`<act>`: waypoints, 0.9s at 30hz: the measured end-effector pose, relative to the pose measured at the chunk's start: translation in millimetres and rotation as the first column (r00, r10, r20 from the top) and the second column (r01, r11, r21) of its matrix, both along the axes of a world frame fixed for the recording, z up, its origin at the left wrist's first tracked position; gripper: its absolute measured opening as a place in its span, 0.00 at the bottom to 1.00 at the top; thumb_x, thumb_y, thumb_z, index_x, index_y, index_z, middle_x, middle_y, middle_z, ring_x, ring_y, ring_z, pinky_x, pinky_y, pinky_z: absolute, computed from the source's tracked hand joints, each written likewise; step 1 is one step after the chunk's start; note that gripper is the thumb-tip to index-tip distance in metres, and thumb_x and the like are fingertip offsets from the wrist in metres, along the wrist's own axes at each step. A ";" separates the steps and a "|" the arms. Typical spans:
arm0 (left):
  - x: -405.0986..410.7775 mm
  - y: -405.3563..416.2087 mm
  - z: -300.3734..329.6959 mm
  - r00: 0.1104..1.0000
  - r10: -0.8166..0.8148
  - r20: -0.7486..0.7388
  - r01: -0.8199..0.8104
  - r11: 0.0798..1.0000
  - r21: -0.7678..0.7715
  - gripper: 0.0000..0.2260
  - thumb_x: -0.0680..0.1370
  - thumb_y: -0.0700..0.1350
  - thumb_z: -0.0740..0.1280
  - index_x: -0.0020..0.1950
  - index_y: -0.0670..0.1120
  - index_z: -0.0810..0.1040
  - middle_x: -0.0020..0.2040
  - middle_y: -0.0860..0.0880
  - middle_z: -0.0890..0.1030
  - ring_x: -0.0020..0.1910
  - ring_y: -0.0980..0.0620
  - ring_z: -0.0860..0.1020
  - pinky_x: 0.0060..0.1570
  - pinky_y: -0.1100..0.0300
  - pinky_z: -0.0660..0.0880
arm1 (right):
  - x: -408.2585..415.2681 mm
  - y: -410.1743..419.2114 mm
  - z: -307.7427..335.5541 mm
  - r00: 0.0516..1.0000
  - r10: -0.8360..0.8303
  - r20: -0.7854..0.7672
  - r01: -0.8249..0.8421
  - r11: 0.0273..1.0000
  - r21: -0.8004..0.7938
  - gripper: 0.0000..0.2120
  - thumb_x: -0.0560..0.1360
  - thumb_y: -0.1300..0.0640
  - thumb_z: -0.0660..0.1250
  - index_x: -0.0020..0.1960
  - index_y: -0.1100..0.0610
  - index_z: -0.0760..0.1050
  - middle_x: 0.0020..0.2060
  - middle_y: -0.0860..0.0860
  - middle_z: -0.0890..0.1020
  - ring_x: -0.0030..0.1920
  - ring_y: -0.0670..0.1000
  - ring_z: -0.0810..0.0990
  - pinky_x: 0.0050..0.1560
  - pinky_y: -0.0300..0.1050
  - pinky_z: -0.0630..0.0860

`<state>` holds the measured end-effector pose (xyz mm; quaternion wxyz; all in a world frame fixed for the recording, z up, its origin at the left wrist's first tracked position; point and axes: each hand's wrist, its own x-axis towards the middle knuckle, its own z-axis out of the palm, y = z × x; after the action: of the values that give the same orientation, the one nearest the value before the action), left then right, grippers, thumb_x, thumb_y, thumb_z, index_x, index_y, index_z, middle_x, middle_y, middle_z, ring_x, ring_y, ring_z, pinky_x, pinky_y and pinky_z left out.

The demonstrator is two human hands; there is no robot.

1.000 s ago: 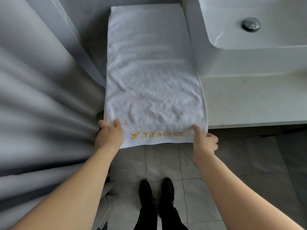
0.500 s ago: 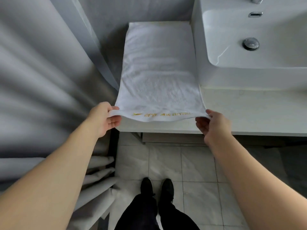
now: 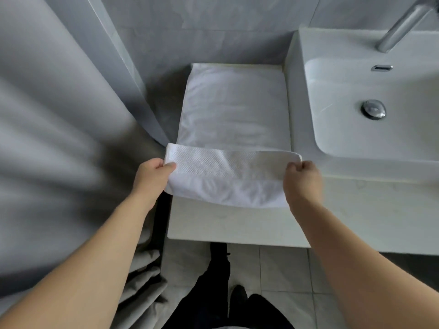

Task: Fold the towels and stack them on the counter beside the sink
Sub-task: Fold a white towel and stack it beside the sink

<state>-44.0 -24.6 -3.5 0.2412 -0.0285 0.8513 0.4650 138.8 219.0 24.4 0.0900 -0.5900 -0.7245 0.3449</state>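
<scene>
White towel [image 3: 234, 108] lies lengthwise on the surface [image 3: 356, 214] to the left of the sink [image 3: 370, 148], its far end up against the back wall. The near end is lifted and turned over towards the wall, showing the woven border band on the underside.

Left hand [image 3: 152, 178] pinches the near left corner, thumb on top, fingers [image 3: 158, 164] curled under the hem. Right hand [image 3: 301, 180] grips the near right corner, fingers clenched on the cloth; the exact pinch point is hidden behind the knuckles, so probably at the hem.

Handling, judged from the look: soft terry, light, no stiffness. The lifted span sags in the middle between the two hands. It should not slip, since the pile looks grippy, and nothing here is fragile. The woven band looks the firmest part, so the two corners at the band are the sensible hold, kept taut and level so the fold lands square.

Risk: a slack middle would wrinkle under the fold, or the edges could land skewed.

Grey curtain [image 3: 59, 138] hangs at the left, close to the surface edge. Tap [image 3: 399, 27] at top right.
</scene>
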 end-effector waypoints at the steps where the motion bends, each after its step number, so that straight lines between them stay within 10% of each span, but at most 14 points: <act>1: -12.3 5.9 -1.9 0.999 -0.018 -0.041 0.017 0.999 -0.028 0.15 0.75 0.48 0.68 0.39 0.38 0.69 0.36 0.46 0.71 0.36 0.49 0.67 0.38 0.56 0.62 | -12.5 4.7 0.2 0.988 0.109 0.111 -0.120 0.988 0.096 0.11 0.78 0.55 0.55 0.50 0.61 0.74 0.46 0.59 0.79 0.49 0.63 0.76 0.47 0.52 0.70; 7: -67.7 42.2 -0.8 0.991 -0.073 -0.112 0.062 0.993 -0.100 0.12 0.78 0.51 0.62 0.40 0.45 0.70 0.37 0.48 0.73 0.35 0.50 0.70 0.35 0.56 0.66 | -82.1 54.9 4.4 0.859 0.353 0.372 -0.471 0.829 0.301 0.13 0.79 0.57 0.57 0.56 0.62 0.75 0.55 0.62 0.73 0.56 0.65 0.73 0.54 0.53 0.70; 16: -155.5 112.8 9.2 0.987 -0.103 -0.126 0.106 0.994 0.014 0.10 0.81 0.52 0.59 0.45 0.47 0.73 0.43 0.47 0.76 0.39 0.51 0.74 0.38 0.56 0.71 | -179.2 138.7 4.0 0.995 0.043 0.086 -0.051 0.994 0.096 0.15 0.79 0.58 0.56 0.61 0.63 0.73 0.58 0.63 0.78 0.58 0.64 0.76 0.55 0.49 0.71; 27: -274.4 233.1 -37.6 0.995 -0.069 -0.076 0.063 0.995 -0.079 0.13 0.81 0.49 0.59 0.37 0.49 0.64 0.35 0.51 0.67 0.34 0.51 0.65 0.33 0.57 0.62 | -293.5 216.1 -40.6 0.998 -0.029 0.064 0.023 0.996 0.089 0.19 0.77 0.62 0.53 0.67 0.64 0.64 0.67 0.59 0.69 0.64 0.58 0.71 0.54 0.44 0.65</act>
<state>-318.4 208.5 -41.2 0.2216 0.0089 0.8777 0.4248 -154.8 435.1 -16.2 0.0970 -0.6058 -0.7337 0.2920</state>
